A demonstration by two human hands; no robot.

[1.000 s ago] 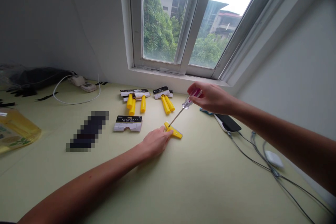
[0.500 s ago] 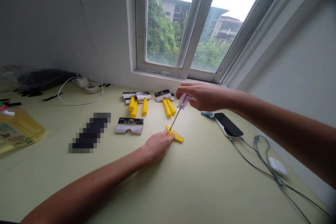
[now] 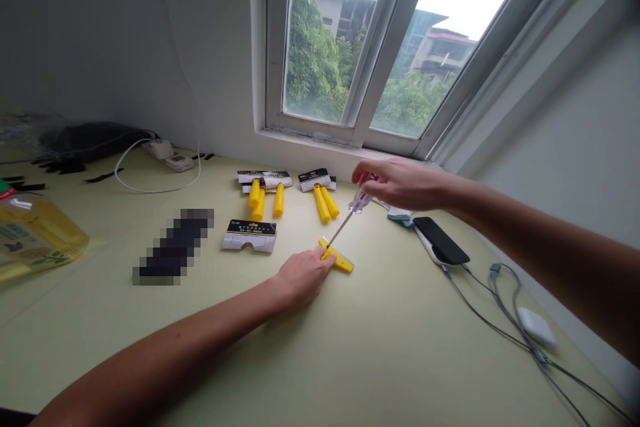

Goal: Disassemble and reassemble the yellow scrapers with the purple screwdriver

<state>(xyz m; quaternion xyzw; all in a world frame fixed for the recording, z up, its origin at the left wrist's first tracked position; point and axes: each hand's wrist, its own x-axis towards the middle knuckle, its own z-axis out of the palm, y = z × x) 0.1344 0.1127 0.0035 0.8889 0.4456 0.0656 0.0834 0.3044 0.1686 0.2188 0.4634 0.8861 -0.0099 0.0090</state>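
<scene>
My left hand [image 3: 304,277] grips a yellow scraper [image 3: 343,263] and holds it against the pale green table [image 3: 380,347]. Its wide head sticks out past my fingers, while the handle is hidden under the hand. Above and to the right, my right hand [image 3: 395,183] is closed on the clear handle of a screwdriver [image 3: 342,226]. The screwdriver leans to the right, its tip on the scraper's head near my left fingertips. A black and white packaging card [image 3: 249,236] lies left of the scraper.
Packaged yellow-handled tools [image 3: 279,200] lie toward the window, with another pair [image 3: 326,202] beside them. At right are a black phone [image 3: 442,240], grey cables [image 3: 517,310] and a white case [image 3: 537,327]. A yellow liquid bottle [image 3: 43,233] and a pixelated dark object [image 3: 175,247] are at left.
The screwdriver handle and my right hand have shifted right, so the shaft leans more. My left hand stays on the scraper. The whole view has shifted slightly.
</scene>
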